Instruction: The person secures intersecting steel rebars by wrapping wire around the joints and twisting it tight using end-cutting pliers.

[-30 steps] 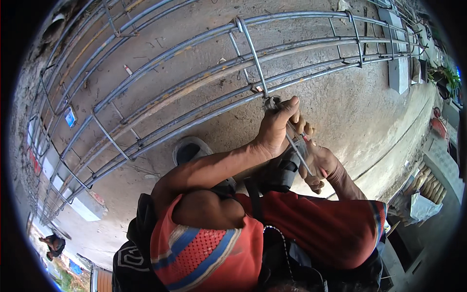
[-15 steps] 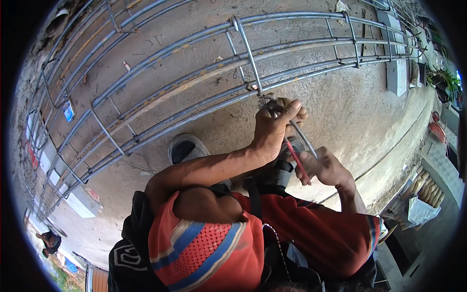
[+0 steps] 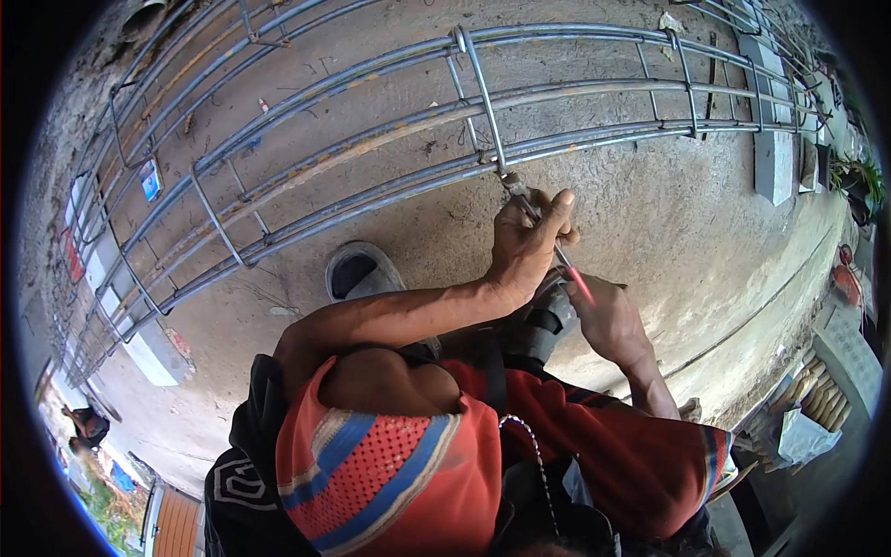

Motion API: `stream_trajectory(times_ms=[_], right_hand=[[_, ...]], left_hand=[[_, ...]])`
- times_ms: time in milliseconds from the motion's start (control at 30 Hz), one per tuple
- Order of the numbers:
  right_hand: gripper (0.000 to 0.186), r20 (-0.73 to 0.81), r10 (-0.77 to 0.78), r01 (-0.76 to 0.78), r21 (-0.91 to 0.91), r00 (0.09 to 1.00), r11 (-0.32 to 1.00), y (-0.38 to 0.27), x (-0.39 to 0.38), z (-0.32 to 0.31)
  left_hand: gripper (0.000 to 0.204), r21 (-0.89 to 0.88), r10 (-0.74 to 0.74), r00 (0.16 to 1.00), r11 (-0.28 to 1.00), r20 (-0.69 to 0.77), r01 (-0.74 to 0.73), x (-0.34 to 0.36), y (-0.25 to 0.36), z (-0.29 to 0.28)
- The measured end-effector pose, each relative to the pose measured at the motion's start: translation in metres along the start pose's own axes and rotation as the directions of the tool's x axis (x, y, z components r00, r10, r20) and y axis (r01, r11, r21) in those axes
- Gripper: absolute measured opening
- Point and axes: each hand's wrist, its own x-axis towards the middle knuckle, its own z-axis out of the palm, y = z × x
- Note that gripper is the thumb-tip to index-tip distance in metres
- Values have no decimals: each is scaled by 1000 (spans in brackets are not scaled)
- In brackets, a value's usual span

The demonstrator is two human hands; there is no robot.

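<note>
A pair of pincers (image 3: 563, 257) with red on the handles slants between my hands. My right hand (image 3: 608, 320) is closed round the handle end. My left hand (image 3: 527, 243) curls round the upper part near the jaws, its thumb pointing up. The pincer head (image 3: 511, 184) is at the near lower bars of a long steel rebar cage (image 3: 436, 176), beside a square stirrup (image 3: 484, 102). Any tie wire in the jaws is too small to make out.
The cage sweeps across the far side, resting on pale blocks (image 3: 772, 153). A second cage (image 3: 200, 56) lies at the far left. My sandalled foot (image 3: 364, 274) is on the concrete floor. Stacked items (image 3: 817, 399) stand at the right; another person (image 3: 88, 425) is at the far left.
The pincer handles, spread apart before, have come together in my right hand. The jaws show more clearly at the bars. The whole view has shifted slightly.
</note>
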Motion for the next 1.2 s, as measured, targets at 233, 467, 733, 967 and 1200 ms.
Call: stream_trajectory(times_ms=[233, 467, 733, 967, 1200], right_hand=[[70, 535, -118, -339, 676, 837, 654, 50, 24, -6], [45, -369, -443, 103, -662, 817, 743, 23, 16, 15], [54, 394, -126, -205, 694, 910, 690, 52, 40, -2], [73, -374, -354, 111, -537, 857, 837, 38, 11, 19], [35, -212, -192, 249, 287, 958, 925, 70, -8, 26]], left_hand=[[27, -57, -65, 994, 996, 87, 70, -5, 4, -4], [19, 88, 90, 996, 992, 21, -91, 0, -13, 3], [15, -37, -29, 995, 999, 97, 33, -3, -2, -15], [16, -4, 55, 991, 998, 122, -55, 1, -17, -16], [51, -31, -274, 876, 950, 398, 311, -18, -10, -45]])
